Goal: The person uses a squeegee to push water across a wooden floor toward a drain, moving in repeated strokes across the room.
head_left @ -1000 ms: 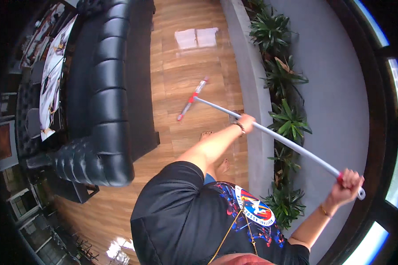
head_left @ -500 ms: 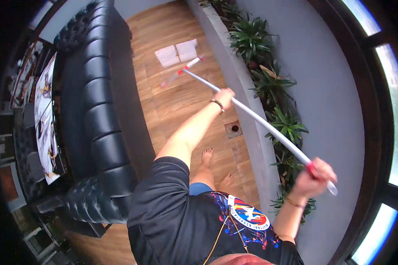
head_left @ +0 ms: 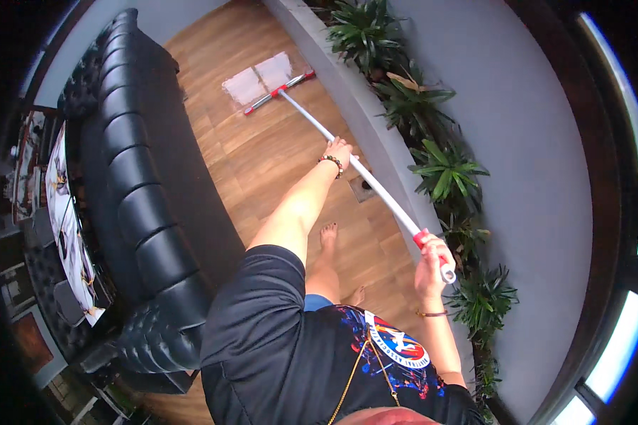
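A long-handled floor squeegee (head_left: 386,195) slants across the view, with a white pole, a red grip near its upper end and a red-and-silver head (head_left: 279,93). Its head lies on the wood-look floor (head_left: 262,170), along the near edge of a pale, bright two-part patch (head_left: 244,86). My left hand (head_left: 338,151) is wrapped round the middle of the pole, a beaded bracelet at its wrist. At the upper end, my right hand (head_left: 433,261) grips the pole by the red part, and the pole's tip shows beside the fingers.
A black tufted sofa (head_left: 145,191) runs along the left side. On the right, a low grey planter ledge (head_left: 347,85) borders the floor, with leafy plants (head_left: 443,170) behind it. A square floor drain (head_left: 362,188) lies beside the ledge. Further left stands a marble-patterned table (head_left: 67,212).
My right hand has moved left, and the pole has swung to a steeper slant. The squeegee head has shifted up to the bright patch's edge. The whole view has shifted slightly.
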`<action>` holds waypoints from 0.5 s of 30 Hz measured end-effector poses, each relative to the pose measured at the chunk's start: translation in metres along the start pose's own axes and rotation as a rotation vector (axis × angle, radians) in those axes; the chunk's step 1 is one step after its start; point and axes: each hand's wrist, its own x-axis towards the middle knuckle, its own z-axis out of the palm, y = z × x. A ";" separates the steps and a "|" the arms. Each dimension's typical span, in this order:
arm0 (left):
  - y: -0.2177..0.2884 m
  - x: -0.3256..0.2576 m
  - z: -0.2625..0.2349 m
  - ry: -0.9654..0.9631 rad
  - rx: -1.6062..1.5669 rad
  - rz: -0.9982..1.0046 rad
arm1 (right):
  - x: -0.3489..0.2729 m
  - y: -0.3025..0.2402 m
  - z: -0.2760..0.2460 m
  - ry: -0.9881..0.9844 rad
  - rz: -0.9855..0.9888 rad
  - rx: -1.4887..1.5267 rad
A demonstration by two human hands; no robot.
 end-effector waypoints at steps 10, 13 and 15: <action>0.118 -0.086 0.107 -0.079 -0.015 0.154 | -0.101 -0.054 -0.139 0.047 0.112 -0.036; 0.148 -0.110 0.140 -0.051 -0.004 0.202 | -0.128 -0.068 -0.183 0.058 0.128 -0.031; 0.172 -0.131 0.163 -0.045 -0.044 0.213 | -0.149 -0.079 -0.211 0.071 0.132 -0.023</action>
